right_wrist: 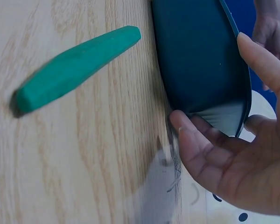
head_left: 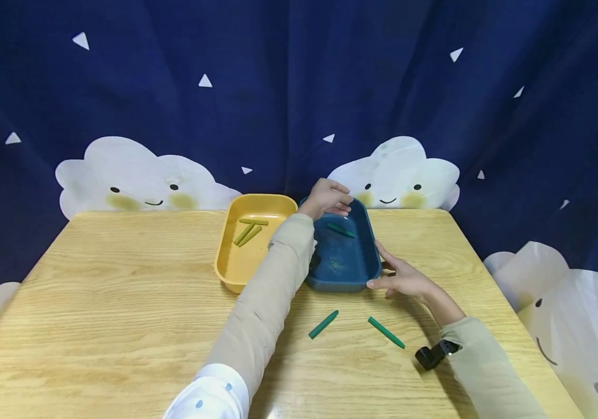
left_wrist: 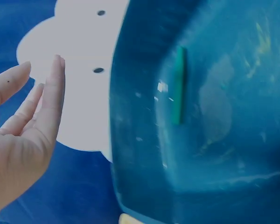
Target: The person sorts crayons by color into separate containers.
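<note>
My left hand (head_left: pixel 327 198) hovers over the far end of the blue bin (head_left: pixel 343 256), its fingers loosely extended with nothing in them. In the left wrist view it appears beside the bin's rim, apart from it. One green crayon (left_wrist: pixel 178 86) lies inside this bin. My right hand (head_left: pixel 403 278) holds the bin's near right corner, thumb and fingers spread around it. The right wrist view shows its fingertips (right_wrist: pixel 182 119) against the bin's outer wall. Two more green crayons lie on the table, one left (head_left: pixel 324 324) and one right (head_left: pixel 386 332).
To the left of the blue bin stands a yellow bin (head_left: pixel 229 269) with three olive-yellow crayons (head_left: pixel 248 235). Both bins sit near the far edge of the wooden table (head_left: pixel 120 314). A dark blue curtain (head_left: pixel 257 105) with cloud prints hangs behind.
</note>
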Motion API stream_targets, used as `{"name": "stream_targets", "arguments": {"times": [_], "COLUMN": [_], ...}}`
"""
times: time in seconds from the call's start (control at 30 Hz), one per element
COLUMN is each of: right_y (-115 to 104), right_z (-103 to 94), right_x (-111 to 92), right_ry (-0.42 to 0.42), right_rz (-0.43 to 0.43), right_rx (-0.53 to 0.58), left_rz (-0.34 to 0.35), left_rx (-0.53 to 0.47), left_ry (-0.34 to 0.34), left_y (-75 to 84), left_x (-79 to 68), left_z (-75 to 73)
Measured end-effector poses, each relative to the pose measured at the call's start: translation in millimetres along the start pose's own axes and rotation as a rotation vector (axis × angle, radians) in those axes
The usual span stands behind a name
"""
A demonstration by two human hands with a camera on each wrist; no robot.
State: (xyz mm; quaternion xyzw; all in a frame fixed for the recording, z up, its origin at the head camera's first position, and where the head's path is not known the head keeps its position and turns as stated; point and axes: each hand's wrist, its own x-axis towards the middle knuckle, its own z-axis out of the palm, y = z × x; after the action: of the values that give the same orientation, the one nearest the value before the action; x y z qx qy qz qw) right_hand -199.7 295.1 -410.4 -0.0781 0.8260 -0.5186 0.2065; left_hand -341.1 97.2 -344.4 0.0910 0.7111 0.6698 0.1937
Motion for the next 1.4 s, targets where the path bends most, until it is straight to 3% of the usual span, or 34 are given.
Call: {"name": "stream_targets", "arguments": {"times": [0.33,0.63,1.0,1.4], "right_y": [0.9,0.2,-0.7,0.4], "right_z": [-0.2,-0.1,1.7,3.2], "right_x": [0.6,-0.6,-0.4,-1.2], "right_ry": [0.013,0.016,0.009,0.012], "right_rz": [0.039,0.034,0.033,0.021], "right_rx": [-0.012,-0.021,-0.010,0.002], "left_rz": [0.185,0.311,0.375,0.368], "left_rx": [0.073,0.138,0.250,0.267], "left_ry": [-0.108,-0.153,-0.110,-0.180], "left_y": [12.6,9.1,-10.0,-36.7], "left_x": [-33.2,-73.1,-111.3,-147.1], "left_z": [5.1,0.5,-3.5,-14.7]}}
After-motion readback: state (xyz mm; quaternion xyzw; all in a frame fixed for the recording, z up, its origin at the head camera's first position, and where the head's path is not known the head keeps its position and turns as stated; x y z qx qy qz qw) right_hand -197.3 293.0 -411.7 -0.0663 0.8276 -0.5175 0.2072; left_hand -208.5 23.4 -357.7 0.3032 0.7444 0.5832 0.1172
